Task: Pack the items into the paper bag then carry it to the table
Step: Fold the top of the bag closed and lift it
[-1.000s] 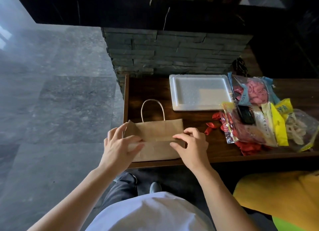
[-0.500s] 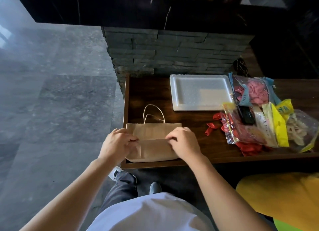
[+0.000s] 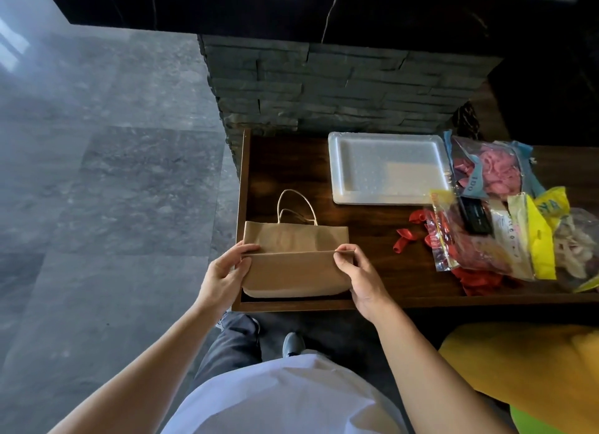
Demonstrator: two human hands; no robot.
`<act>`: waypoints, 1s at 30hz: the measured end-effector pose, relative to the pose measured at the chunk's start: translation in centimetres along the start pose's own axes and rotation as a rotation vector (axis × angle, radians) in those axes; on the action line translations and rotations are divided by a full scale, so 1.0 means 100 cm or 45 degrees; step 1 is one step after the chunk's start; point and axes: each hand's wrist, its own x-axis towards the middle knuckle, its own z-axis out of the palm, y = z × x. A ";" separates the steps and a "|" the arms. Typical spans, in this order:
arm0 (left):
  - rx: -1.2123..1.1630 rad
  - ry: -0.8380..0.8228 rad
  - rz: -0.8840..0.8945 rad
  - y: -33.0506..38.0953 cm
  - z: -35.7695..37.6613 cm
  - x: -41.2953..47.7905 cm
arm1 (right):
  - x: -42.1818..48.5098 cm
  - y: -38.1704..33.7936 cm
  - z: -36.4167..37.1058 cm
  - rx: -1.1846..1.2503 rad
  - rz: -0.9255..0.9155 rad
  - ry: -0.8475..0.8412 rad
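A flat brown paper bag [image 3: 293, 262] with twisted handles lies at the left front of a dark wooden table [image 3: 291, 174]. Its bottom panel is folded over towards me. My left hand [image 3: 223, 276] pinches the fold's left end and my right hand [image 3: 358, 276] pinches its right end. To the right lie plastic packs of balloons: a pink pack [image 3: 489, 171], a red pack [image 3: 466, 239] and a yellow-edged pack [image 3: 544, 239]. Loose red balloons [image 3: 405, 237] lie between the bag and the packs.
A white foam tray [image 3: 385, 168] sits behind the bag. A dark stone wall [image 3: 324, 83] rises at the table's back. Grey tiled floor [image 3: 97, 190] spreads to the left. A yellow cushion [image 3: 525, 365] is at the lower right, my feet below the table edge.
The camera view has moved closer. Both hands have shifted from resting on the bag's face to gripping the two ends of its fold; the folded panel is lifted slightly.
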 end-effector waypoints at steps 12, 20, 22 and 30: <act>0.545 -0.024 0.271 0.001 0.005 0.011 | 0.004 -0.006 -0.020 -0.167 -0.107 0.072; 0.103 0.029 0.068 0.000 0.013 0.028 | 0.007 -0.009 -0.021 -0.008 0.053 0.041; -0.032 0.007 0.059 -0.003 0.018 0.030 | 0.008 -0.010 -0.022 -0.019 0.067 0.009; -0.202 -0.168 0.080 -0.011 0.022 0.020 | 0.004 -0.012 -0.031 -0.274 -0.095 -0.084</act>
